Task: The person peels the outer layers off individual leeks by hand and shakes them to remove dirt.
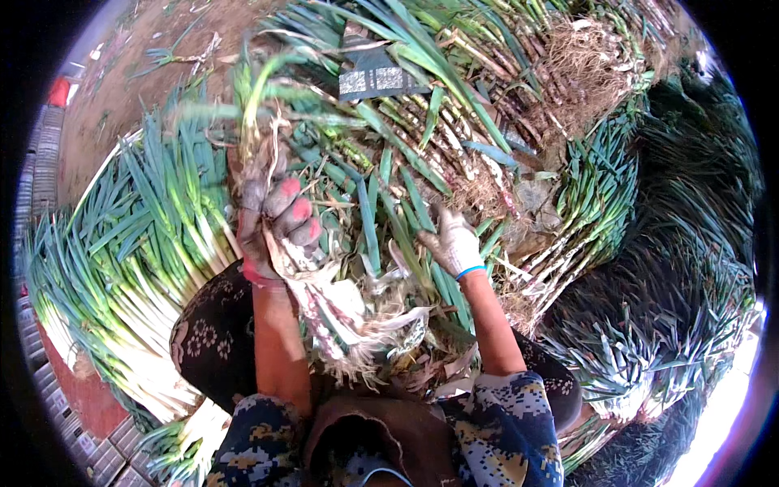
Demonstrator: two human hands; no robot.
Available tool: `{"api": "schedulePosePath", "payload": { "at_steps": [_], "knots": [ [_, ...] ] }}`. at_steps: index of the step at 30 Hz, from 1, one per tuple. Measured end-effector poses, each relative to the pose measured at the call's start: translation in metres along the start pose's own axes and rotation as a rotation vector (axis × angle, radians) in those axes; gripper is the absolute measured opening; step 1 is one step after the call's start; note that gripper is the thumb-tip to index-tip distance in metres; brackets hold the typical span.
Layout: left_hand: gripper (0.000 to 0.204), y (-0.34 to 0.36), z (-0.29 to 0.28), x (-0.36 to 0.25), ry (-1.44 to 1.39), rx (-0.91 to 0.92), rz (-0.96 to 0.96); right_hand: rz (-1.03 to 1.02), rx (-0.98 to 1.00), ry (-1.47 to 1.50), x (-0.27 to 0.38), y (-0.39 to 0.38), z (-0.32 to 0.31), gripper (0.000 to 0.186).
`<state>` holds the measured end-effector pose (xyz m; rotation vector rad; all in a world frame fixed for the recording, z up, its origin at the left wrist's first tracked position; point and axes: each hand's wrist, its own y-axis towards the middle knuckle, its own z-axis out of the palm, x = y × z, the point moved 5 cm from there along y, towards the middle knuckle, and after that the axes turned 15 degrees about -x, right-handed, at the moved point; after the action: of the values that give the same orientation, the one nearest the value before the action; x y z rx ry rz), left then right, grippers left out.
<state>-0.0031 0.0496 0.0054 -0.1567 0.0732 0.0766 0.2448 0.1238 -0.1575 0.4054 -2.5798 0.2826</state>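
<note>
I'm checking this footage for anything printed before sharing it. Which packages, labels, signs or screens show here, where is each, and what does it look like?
Card: lies on the green onion pile at top centre, above both hands; a flat dark angular piece with a pale speckled rectangular patch.
Red object: far left edge on the ground, small and blocky; too small to tell if it is a package.
No signs or screens show.

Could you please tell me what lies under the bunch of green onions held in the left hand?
Peeled husks and roots lie beneath the bunch gripped by the left hand; the lap underneath is covered.
</note>
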Motion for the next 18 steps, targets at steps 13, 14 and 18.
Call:
{"api": "schedulePosePath", "payload": {
  "at_steps": [13,14,18],
  "knots": [
    [0.024,0.003,-0.152,0.075,0.351,-0.759,0.088,0.600,-0.170,1.458,0.032,-0.131,0.022,0.060],
    [0.029,0.000,-0.162,0.092,0.351,-0.776,0.017,0.657,-0.177,1.533,0.040,-0.139,0.031,0.061],
    [0.028,-0.001,-0.167,0.095,0.311,-0.766,0.028,0.658,-0.441,1.598,0.088,-0.143,0.013,0.057]
  ]
}}
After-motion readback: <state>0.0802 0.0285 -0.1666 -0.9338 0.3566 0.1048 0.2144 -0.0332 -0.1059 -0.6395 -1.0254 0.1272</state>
